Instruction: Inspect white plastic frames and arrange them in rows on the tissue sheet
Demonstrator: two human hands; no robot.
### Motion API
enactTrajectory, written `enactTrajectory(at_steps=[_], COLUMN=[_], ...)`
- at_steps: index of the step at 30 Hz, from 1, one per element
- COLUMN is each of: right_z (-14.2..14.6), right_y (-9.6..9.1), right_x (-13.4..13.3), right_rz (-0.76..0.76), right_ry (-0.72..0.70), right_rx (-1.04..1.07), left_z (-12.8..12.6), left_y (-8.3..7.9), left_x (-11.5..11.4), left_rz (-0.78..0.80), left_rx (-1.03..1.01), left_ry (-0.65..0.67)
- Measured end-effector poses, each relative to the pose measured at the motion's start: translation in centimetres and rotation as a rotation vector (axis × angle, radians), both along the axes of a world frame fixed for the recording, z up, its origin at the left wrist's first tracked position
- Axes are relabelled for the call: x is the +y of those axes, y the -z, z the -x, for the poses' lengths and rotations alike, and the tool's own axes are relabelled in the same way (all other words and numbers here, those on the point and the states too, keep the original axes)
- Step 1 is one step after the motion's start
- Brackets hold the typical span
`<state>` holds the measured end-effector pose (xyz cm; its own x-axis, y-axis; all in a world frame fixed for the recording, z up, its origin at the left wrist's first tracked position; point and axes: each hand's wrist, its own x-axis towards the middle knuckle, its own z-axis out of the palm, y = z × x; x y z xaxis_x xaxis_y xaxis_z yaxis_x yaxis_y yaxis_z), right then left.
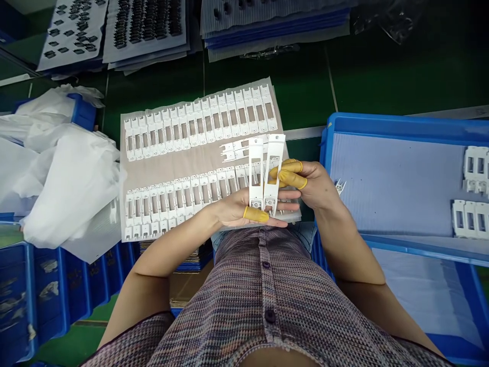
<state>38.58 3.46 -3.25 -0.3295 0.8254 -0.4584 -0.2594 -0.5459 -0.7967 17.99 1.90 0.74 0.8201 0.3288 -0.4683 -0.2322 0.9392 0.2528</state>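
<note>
My left hand (pixel 237 208), a yellow finger cot on its thumb, holds a slim white plastic frame (pixel 256 191) upright by its lower end. Its other fingers reach out behind the parts. A second white plastic frame (pixel 272 191) stands beside the first, slightly tilted. My right hand (pixel 311 183), with yellow cots on its thumb and a finger, pinches this second frame near the middle. Both frames have a long rectangular opening. Under them lies a sheet-covered stack (pixel 171 165) bearing two rows of similar white frames, with a few lying crosswise between the rows.
At right, a blue tray (pixel 330 148) carries several white frames at its far side. White bags (pixel 76 183) and blue bins (pixel 49 290) are at left. Sheets with black parts (pixel 147 25) lie at the back on the green surface (pixel 298 81).
</note>
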Motion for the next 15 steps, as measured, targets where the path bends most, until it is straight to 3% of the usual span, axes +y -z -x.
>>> enactTrajectory(at_steps=[6,9,12,15], right_z=[0.2,0.3,-0.2,-1.6], right_y=[0.0,-0.4,-0.7,-0.2], right_x=[0.1,0.2,0.3,0.0], right_rz=[0.018,-0.018,-0.063,-0.051], right_ry=[-0.040,-0.059,-0.012,0.111], right_rx=[0.023,0.002,-0.076,-0.182], left_z=[0.0,0.5,2.9,7.4], left_y=[0.5,0.6,-0.2,-1.6], left_x=[-0.3,-0.2,1.2,3.2], left_rz=[-0.046,-0.153,-0.506,-0.992], left_rx=[0.003,0.059,0.304,0.903], left_ry=[0.025,0.028,0.117,0.298])
